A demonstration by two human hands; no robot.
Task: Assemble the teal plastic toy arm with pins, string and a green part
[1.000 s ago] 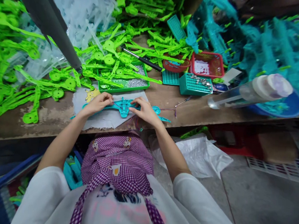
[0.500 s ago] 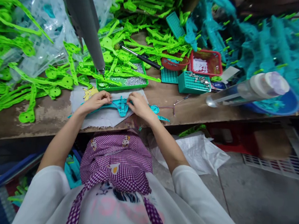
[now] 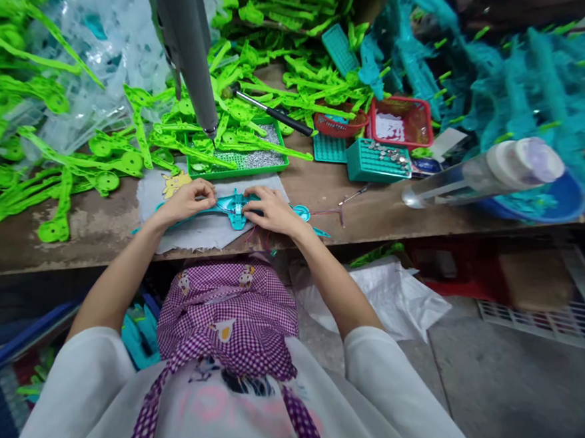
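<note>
Thumb and forefinger of the left hand (image 3: 194, 200) close in a pinch, in the head view, on a thin wire (image 3: 222, 207) that runs to the middle of a long turquoise piece (image 3: 238, 219). The right hand (image 3: 269, 211) rests on that piece just beside its crosspiece, fingers bent and thumb set a little apart from them; whether it also grips a wire is hard to tell at this size. The piece lies right under both hands, on a grey cloth (image 3: 201, 237), its ends showing past each hand. Beyond the right hand its round end sends a reddish wire (image 3: 327, 213) out over the wooden tabletop (image 3: 373, 218), and more reddish wires (image 3: 255, 235) lie just below the same hand.

Straight ahead of the grip sits a green tray (image 3: 235, 173) with silvery bits (image 3: 267, 157) in it, and the tip of a grey power tool (image 3: 196, 59) hangs above it. Bright green parts (image 3: 139, 125) heap up to the left of the hands and beyond them. Ahead and to the right come a turquoise box (image 3: 376, 171) with metal discs on top, a red basket (image 3: 428, 124) and — farther right — a clear container (image 3: 475, 178) with a white lid.
</note>
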